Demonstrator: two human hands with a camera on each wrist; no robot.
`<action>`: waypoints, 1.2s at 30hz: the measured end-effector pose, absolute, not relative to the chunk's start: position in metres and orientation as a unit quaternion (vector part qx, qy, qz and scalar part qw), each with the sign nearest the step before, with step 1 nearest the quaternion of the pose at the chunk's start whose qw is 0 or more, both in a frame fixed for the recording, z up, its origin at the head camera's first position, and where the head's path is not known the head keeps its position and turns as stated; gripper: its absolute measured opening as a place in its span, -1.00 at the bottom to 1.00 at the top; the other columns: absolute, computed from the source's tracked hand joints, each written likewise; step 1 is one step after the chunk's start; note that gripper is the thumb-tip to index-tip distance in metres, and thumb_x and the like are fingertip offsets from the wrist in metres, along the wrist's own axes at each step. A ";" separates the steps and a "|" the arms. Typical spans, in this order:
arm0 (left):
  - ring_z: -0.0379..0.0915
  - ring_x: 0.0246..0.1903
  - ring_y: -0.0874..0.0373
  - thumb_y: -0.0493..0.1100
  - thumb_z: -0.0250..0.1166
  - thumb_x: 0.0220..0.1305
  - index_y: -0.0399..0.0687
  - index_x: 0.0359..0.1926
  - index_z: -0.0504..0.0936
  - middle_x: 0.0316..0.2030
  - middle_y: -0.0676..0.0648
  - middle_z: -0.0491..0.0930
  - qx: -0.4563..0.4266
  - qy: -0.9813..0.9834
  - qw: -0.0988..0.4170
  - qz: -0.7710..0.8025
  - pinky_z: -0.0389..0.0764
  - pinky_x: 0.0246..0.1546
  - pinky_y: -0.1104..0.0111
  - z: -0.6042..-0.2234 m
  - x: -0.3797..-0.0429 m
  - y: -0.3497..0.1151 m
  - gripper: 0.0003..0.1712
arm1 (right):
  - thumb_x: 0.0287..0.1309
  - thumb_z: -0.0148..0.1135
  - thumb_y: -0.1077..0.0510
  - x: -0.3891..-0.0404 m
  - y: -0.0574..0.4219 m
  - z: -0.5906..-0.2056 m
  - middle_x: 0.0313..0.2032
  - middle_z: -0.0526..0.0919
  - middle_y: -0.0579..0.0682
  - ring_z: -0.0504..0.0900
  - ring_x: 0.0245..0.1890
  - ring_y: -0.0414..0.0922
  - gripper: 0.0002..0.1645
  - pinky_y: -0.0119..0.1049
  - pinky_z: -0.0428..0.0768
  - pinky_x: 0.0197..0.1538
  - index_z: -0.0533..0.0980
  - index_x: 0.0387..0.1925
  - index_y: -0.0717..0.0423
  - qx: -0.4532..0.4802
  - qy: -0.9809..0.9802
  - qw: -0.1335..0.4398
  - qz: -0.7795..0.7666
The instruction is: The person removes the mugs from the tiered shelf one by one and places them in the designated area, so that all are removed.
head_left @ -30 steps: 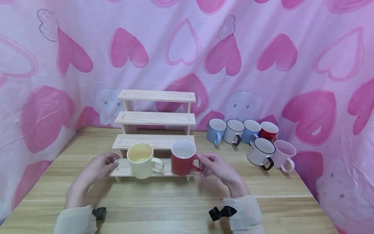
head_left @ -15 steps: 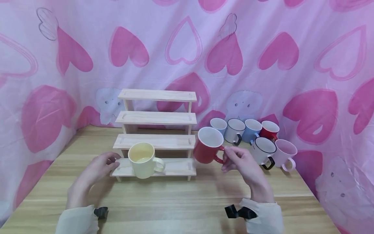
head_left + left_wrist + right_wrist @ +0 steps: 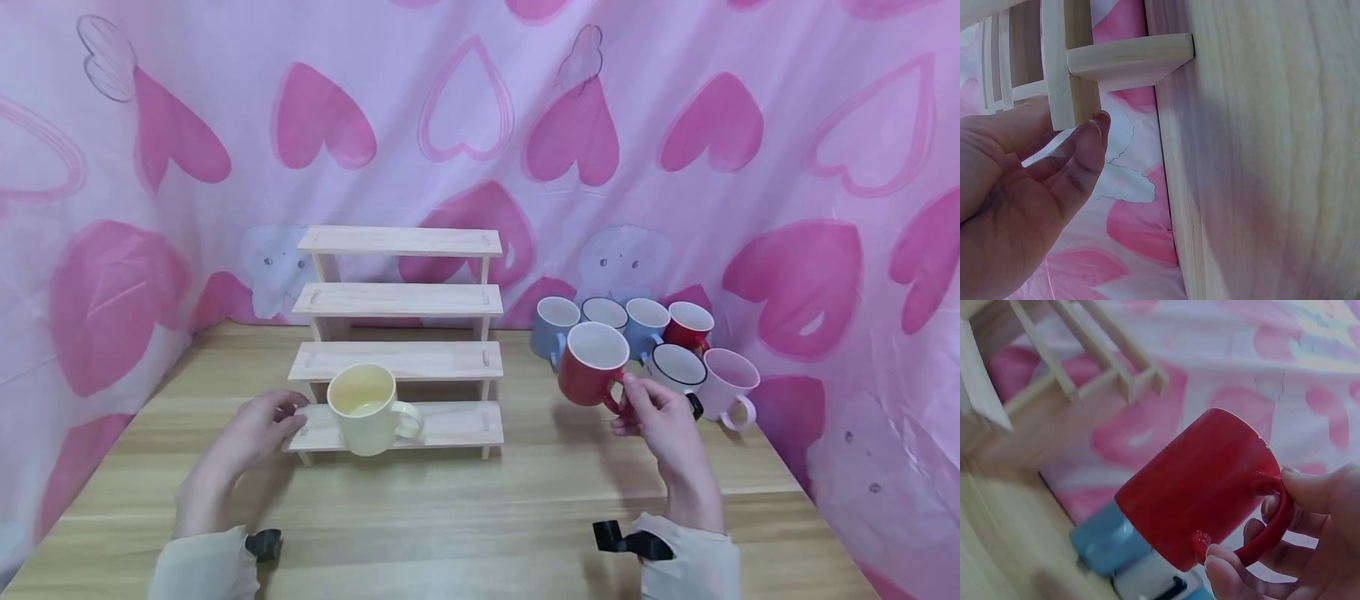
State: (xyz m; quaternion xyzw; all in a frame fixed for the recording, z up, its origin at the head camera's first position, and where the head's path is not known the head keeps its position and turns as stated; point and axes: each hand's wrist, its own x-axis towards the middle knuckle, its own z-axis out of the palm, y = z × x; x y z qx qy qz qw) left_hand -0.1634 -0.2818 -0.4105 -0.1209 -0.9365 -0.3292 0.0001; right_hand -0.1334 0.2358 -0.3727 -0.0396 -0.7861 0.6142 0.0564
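In the head view my right hand (image 3: 667, 429) holds a red mug (image 3: 590, 375) by its handle, lifted above the table and slightly tilted. The right wrist view shows thumb and fingers round the handle of this red mug (image 3: 1194, 487). At the left end of the bottom step of a pale wooden tiered shelf (image 3: 457, 425), my left hand (image 3: 251, 433) grips the board. Seen from the left wrist, the fingertips (image 3: 1091, 134) curl against the end of that board. A pale yellow mug (image 3: 363, 408) stands upright on the bottom step, handle to the right.
Several mugs stand at the back right: light blue mugs (image 3: 555, 321), white ones with black rims (image 3: 677, 362), another red mug (image 3: 687, 325) and a pink mug (image 3: 729, 379). A pink heart-patterned cloth (image 3: 570, 133) hangs behind the wooden table (image 3: 450, 533).
My right hand has lifted the red mug off the bottom step and carried it right, in front of the other mugs. The left hand has stayed at the shelf's end.
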 end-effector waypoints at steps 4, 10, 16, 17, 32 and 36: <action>0.49 -0.31 0.01 -0.38 0.26 0.26 -0.36 -0.09 0.57 -0.32 -0.14 0.59 -0.118 -0.938 0.003 -0.325 0.52 -0.32 0.17 -0.409 -0.164 -0.282 -0.79 | 0.39 0.05 -0.16 -0.140 0.249 -0.382 -0.31 0.50 0.20 0.67 -0.43 0.01 -0.43 -0.21 0.68 -0.28 0.51 -0.21 0.35 -0.060 -0.780 0.059 0.620; 0.49 -0.31 0.01 -0.37 0.26 0.26 -0.35 -0.10 0.58 -0.32 -0.13 0.60 -0.124 -0.937 0.012 -0.328 0.51 -0.29 0.14 -0.406 -0.165 -0.280 -0.81 | 0.38 0.06 -0.15 -0.147 0.268 -0.395 -0.31 0.52 0.10 0.67 -0.45 -0.06 -0.49 -0.24 0.68 -0.27 0.55 -0.19 0.26 -0.085 -0.754 0.061 0.649; 0.47 -0.34 0.04 -0.37 0.27 0.26 -0.34 -0.10 0.58 -0.34 -0.10 0.59 -0.120 -0.937 0.012 -0.327 0.50 -0.35 0.20 -0.407 -0.165 -0.283 -0.81 | 0.38 0.05 -0.14 -0.148 0.275 -0.408 -0.26 0.50 0.09 0.68 -0.41 -0.04 -0.39 -0.24 0.67 -0.23 0.49 -0.03 0.40 -0.105 -0.742 0.062 0.659; 0.47 -0.34 0.04 -0.37 0.26 0.26 -0.34 -0.10 0.58 -0.34 -0.10 0.59 -0.118 -0.937 0.008 -0.328 0.50 -0.35 0.21 -0.408 -0.165 -0.283 -0.81 | 0.39 0.05 -0.14 -0.148 0.276 -0.410 -0.26 0.49 0.09 0.68 -0.41 -0.04 -0.40 -0.22 0.67 -0.22 0.48 -0.05 0.41 -0.109 -0.739 0.063 0.662; 0.46 -0.34 0.05 -0.37 0.24 0.28 -0.34 -0.08 0.58 -0.34 -0.09 0.58 -0.108 -0.936 -0.003 -0.335 0.49 -0.36 0.23 -0.411 -0.165 -0.282 -0.80 | 0.38 0.03 -0.19 -0.151 0.281 -0.428 -0.28 0.53 0.03 0.73 -0.37 -0.03 -0.40 -0.22 0.66 -0.18 0.49 -0.17 0.36 -0.144 -0.736 0.053 0.659; 0.45 -0.33 0.04 -0.36 0.24 0.29 -0.34 -0.08 0.57 -0.32 -0.11 0.58 -0.105 -0.935 -0.009 -0.338 0.49 -0.36 0.23 -0.411 -0.165 -0.282 -0.81 | 0.39 0.04 -0.15 -0.153 0.279 -0.433 -0.34 0.53 0.01 0.72 -0.41 -0.05 -0.45 -0.21 0.67 -0.22 0.50 -0.24 0.34 -0.145 -0.727 0.059 0.668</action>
